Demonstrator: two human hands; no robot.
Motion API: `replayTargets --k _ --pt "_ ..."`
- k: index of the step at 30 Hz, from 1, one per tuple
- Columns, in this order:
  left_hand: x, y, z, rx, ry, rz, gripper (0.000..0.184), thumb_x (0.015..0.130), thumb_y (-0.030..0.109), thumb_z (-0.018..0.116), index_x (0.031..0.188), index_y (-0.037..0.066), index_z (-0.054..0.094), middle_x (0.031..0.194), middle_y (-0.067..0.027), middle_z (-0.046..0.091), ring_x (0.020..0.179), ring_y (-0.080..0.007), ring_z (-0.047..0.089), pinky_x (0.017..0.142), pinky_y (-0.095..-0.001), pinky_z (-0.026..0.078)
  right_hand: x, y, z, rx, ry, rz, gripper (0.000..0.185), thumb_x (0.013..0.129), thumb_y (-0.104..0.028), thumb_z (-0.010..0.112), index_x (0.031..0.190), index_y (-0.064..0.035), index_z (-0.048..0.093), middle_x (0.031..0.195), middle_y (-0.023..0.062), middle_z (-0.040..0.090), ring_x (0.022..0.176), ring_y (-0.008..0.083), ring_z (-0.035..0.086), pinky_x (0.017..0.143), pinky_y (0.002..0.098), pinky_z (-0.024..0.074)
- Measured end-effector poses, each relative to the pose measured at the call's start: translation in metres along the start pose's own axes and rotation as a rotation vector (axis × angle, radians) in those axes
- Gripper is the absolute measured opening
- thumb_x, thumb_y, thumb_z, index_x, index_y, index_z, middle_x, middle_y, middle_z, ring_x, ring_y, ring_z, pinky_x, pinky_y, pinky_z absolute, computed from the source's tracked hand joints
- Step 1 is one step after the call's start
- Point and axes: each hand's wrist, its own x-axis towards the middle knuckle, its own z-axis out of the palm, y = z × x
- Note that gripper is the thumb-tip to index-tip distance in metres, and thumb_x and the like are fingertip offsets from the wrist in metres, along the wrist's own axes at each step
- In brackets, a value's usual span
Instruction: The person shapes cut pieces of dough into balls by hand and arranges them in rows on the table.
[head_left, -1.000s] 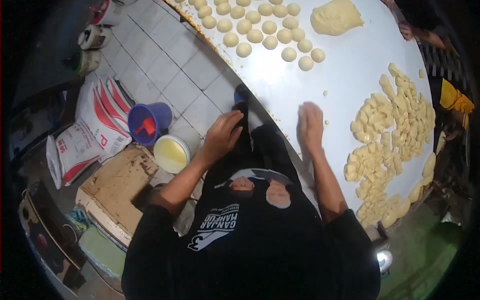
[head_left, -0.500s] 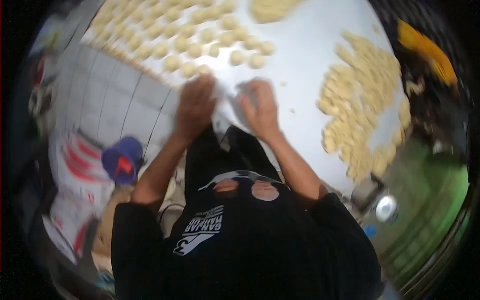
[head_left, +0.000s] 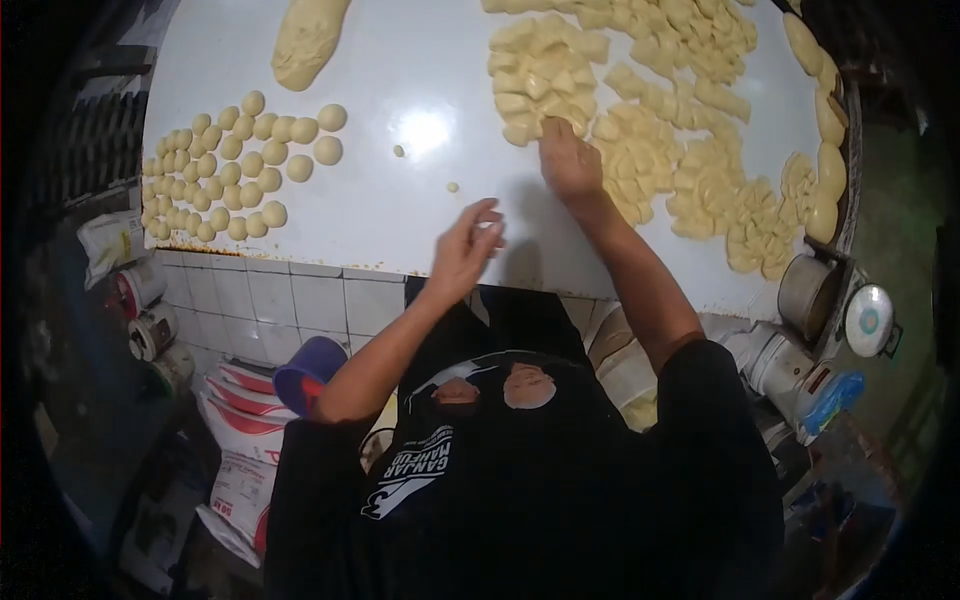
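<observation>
My right hand (head_left: 571,163) reaches to the near edge of a heap of cut dough pieces (head_left: 545,80). Its fingers are closed on a dough piece there, mostly hidden by the hand. Nearer the table's front edge, my left hand (head_left: 467,250) hovers over the white table (head_left: 390,215) with its fingers loosely curved and thumb apart, nothing visible in it. Two tiny dough scraps, one of them a small crumb (head_left: 453,187), lie on the tabletop beyond the left hand. Many round dough balls (head_left: 230,172) stand in rows at the left.
A long dough lump (head_left: 308,45) lies at the back left. More cut dough heaps (head_left: 705,195) spread over the right side, with dough rolls (head_left: 829,170) along the right edge. Below the table are a purple bucket (head_left: 300,372), printed sacks (head_left: 240,480) and a metal pot (head_left: 806,295).
The view has swung toward the right side of the table. My hands were side by side near the dough balls; now the right one is at the cut dough and the left stays near the front edge.
</observation>
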Motion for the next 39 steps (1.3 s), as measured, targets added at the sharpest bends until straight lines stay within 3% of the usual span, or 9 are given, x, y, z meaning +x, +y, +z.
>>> replayTargets --k 5,8,10,12,20,25,33,36,39 --pt "-0.031 -0.009 0.063 -0.602 0.105 -0.493 0.05 0.115 0.035 0.057 0.154 0.005 0.051 0.129 -0.0093 0.066 0.099 -0.0175 0.07 0.085 -0.0329 0.061 -0.08 -0.03 -0.078 0.846 -1.272 -0.081 0.029 0.095 -0.025 0.073 0.112 -0.0017 0.067 0.126 0.0205 0.071 0.108 0.0374 0.074 0.09 0.047 0.0558" --pt "-0.061 -0.05 0.024 -0.328 0.122 -0.349 0.038 0.115 0.034 0.056 0.136 0.006 0.07 0.112 -0.0041 0.072 0.092 -0.0135 0.068 0.078 -0.0277 0.057 -0.123 -0.004 0.004 0.788 0.044 -0.214 0.023 0.095 -0.025 0.076 0.112 -0.0091 0.073 0.114 0.0228 0.073 0.105 0.0354 0.074 0.089 0.0472 0.0573" --pt "-0.062 -0.027 -0.009 0.041 0.322 -0.224 0.038 0.116 0.032 0.053 0.128 0.003 0.074 0.111 -0.0058 0.075 0.092 -0.0122 0.065 0.08 -0.0299 0.055 -0.051 0.023 -0.004 0.293 -0.131 0.056 0.01 0.098 -0.015 0.069 0.106 -0.0082 0.069 0.097 0.0142 0.068 0.084 0.0326 0.069 0.073 0.0446 0.0592" --pt "-0.056 -0.021 -0.051 0.425 0.494 0.035 0.035 0.115 0.029 0.056 0.128 0.001 0.073 0.114 -0.0132 0.075 0.098 -0.0209 0.067 0.092 -0.0344 0.054 -0.012 0.029 -0.014 0.265 0.388 -0.059 0.008 0.098 -0.016 0.07 0.095 -0.0112 0.063 0.082 0.0088 0.065 0.073 0.0318 0.068 0.066 0.0476 0.0573" --pt "-0.019 -0.028 -0.184 1.477 0.078 0.626 0.056 0.099 0.03 0.074 0.151 0.014 0.062 0.148 -0.0123 0.062 0.12 -0.0327 0.06 0.104 -0.0494 0.046 -0.108 -0.005 -0.025 0.534 -0.08 -0.089 0.024 0.092 -0.024 0.079 0.1 -0.0077 0.063 0.095 0.0157 0.063 0.089 0.0377 0.065 0.079 0.0523 0.0528" --pt "0.01 -0.046 -0.12 1.047 0.228 0.529 0.033 0.089 0.024 0.083 0.114 0.009 0.069 0.115 -0.0117 0.067 0.11 -0.0369 0.062 0.095 -0.0501 0.047 -0.062 -0.062 0.013 0.547 0.25 0.431 0.027 0.093 -0.024 0.08 0.099 -0.004 0.063 0.096 0.0189 0.062 0.09 0.043 0.062 0.081 0.0524 0.0513" --pt "0.056 -0.02 -0.21 1.118 0.039 0.879 0.025 0.089 0.026 0.082 0.102 0.011 0.067 0.102 -0.0101 0.06 0.095 -0.0325 0.059 0.081 -0.0462 0.047 -0.082 -0.054 0.02 0.212 0.03 0.039 0.029 0.088 -0.025 0.082 0.1 -0.0064 0.064 0.102 0.0172 0.061 0.094 0.0401 0.057 0.08 0.053 0.0453" --pt "0.04 -0.047 -0.137 1.296 -0.075 0.336 0.022 0.087 0.023 0.082 0.097 0.011 0.067 0.103 -0.0102 0.063 0.098 -0.0322 0.061 0.085 -0.0469 0.048 -0.066 -0.123 0.075 0.242 0.347 0.376 0.033 0.094 -0.031 0.076 0.106 -0.0043 0.061 0.105 0.0186 0.06 0.097 0.0411 0.057 0.086 0.0565 0.043" --pt "-0.007 -0.05 -0.195 0.924 -0.273 0.775 0.022 0.087 0.023 0.084 0.094 0.011 0.067 0.106 -0.0094 0.066 0.098 -0.0325 0.064 0.087 -0.0468 0.05 -0.146 -0.133 0.051 0.315 0.186 0.128 0.036 0.094 -0.035 0.078 0.103 -0.0047 0.06 0.101 0.0171 0.059 0.096 0.04 0.057 0.084 0.054 0.0421"
